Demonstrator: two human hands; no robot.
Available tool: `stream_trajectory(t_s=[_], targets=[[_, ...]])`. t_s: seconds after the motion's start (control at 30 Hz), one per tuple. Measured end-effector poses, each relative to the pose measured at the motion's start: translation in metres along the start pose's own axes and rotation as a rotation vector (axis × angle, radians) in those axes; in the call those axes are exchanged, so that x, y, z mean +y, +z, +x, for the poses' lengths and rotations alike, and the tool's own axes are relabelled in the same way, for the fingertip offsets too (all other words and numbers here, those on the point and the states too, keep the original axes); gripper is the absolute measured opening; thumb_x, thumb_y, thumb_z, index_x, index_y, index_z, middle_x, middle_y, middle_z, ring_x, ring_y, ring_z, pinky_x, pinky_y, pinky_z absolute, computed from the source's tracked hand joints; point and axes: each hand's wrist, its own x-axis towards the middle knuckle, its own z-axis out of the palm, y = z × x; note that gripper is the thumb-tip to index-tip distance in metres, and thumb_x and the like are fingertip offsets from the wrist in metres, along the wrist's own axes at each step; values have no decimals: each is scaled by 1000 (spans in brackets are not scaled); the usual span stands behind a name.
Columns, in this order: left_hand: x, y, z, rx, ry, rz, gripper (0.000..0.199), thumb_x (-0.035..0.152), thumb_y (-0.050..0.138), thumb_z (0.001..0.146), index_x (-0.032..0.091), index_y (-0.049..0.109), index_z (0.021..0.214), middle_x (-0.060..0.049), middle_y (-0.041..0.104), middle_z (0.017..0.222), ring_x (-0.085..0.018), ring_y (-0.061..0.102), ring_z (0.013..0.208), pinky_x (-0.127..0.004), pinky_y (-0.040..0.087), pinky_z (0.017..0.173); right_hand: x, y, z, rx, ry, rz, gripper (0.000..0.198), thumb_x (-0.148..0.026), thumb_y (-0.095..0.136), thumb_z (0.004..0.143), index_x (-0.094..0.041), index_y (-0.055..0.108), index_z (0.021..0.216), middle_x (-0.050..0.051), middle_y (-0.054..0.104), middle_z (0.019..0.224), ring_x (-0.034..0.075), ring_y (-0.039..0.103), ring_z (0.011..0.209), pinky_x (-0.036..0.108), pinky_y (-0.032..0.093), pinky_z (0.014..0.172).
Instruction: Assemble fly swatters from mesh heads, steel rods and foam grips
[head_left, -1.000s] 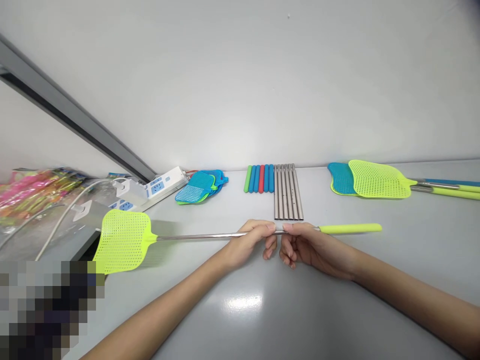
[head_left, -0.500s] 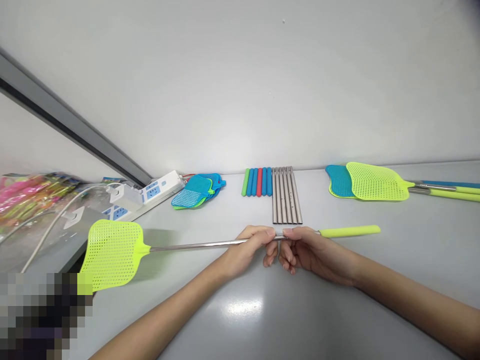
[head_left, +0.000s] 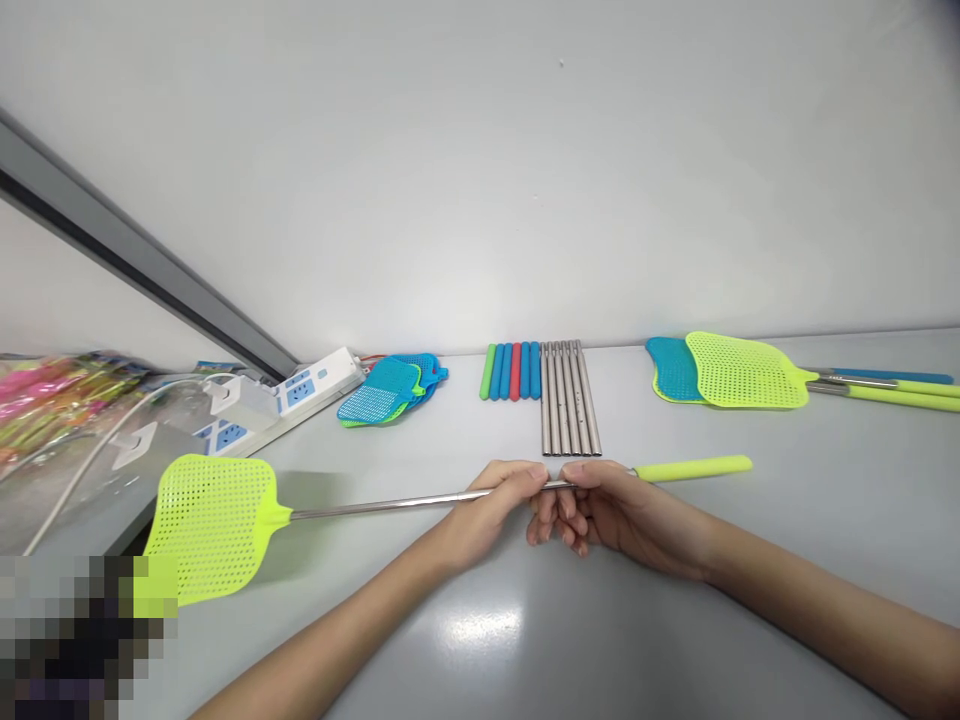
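Observation:
Stretched across the front of the table is a fly swatter (head_left: 214, 525) with a yellow-green perforated head at the left, a thin metal rod and a yellow-green grip at the right. My left hand (head_left: 499, 505) is closed on the rod near its middle, thumb on top. Close beside it, my right hand (head_left: 619, 505) pinches the same rod just left of the grip, thumb on top. The two hands' fingertips nearly meet below the rod. Behind them lie several metal tubes (head_left: 571, 405) side by side, with a row of blue, red and green grips (head_left: 514, 372) to their left.
Loose swatter heads (head_left: 382, 390) are stacked at back left, beside a white power strip (head_left: 315, 385) with plugs and cables. Whole swatters (head_left: 750, 370) lie overlapped at back right. Plastic-wrapped colourful goods (head_left: 67, 400) sit at far left. A wall (head_left: 525, 200) rises behind the table.
The swatter's head end sits slightly lower and further left in view. My right fingers have curled closer to the left hand. Both hands keep hold of the rod; the whole view has shifted slightly.

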Motion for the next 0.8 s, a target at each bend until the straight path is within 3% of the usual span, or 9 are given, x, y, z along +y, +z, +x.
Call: stream_trajectory(t_s=[0.53,0.8], targets=[[-1,-1,1,-22,7,-13,42,31,31,88,13,52,57,-2,52,54,-13,50,55,-27,40,62,0,-1,-2,0,-10,0,33,-29,37,84,-12,52,61,9,58,71,14,52,64,25,37,57],[-1,-1,-1,0,18,-17,41,30,33,88,12,57,61,-1,51,52,-12,49,56,-27,39,65,1,0,-1,-10,-12,10,35,-26,33,86,-11,52,62,13,62,76,13,52,64,24,37,57]])
